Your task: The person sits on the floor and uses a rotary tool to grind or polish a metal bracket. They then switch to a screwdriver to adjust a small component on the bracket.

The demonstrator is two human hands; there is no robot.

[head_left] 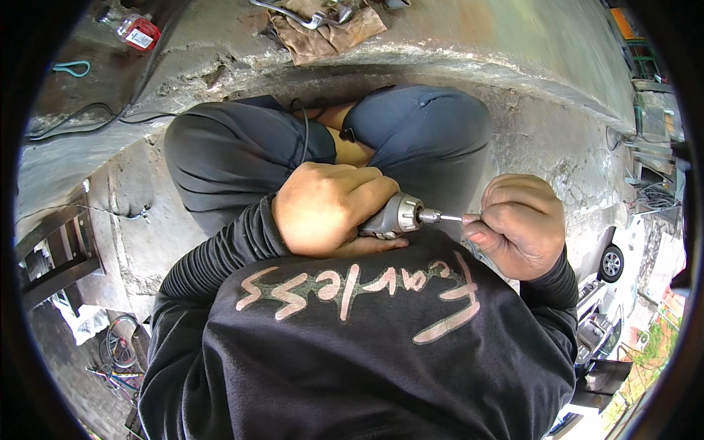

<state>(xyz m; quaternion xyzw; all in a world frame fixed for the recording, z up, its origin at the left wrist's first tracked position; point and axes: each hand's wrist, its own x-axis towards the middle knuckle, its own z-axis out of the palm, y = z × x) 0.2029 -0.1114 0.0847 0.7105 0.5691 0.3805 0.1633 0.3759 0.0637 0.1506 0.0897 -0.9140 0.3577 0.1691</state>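
My left hand (334,209) is wrapped round the body of a grey rotary tool (401,215), held in front of my chest with its nose toward the right. A thin silver bit (451,218) sticks out of the tool's chuck. At the bit's far end the thumb and finger of my right hand (522,226) pinch together, the other fingers curled in. Those fingertips hide the tip, so I cannot make out its shape. A dark cord (306,132) runs up from near my left hand between my bent knees.
Past my legs a concrete ledge (469,44) carries a brown cloth (330,37) with a metal lever-like part (317,20). A bottle of red liquid (139,33) lies at the upper left near a black cable (150,66). A white car (622,257) stands far right.
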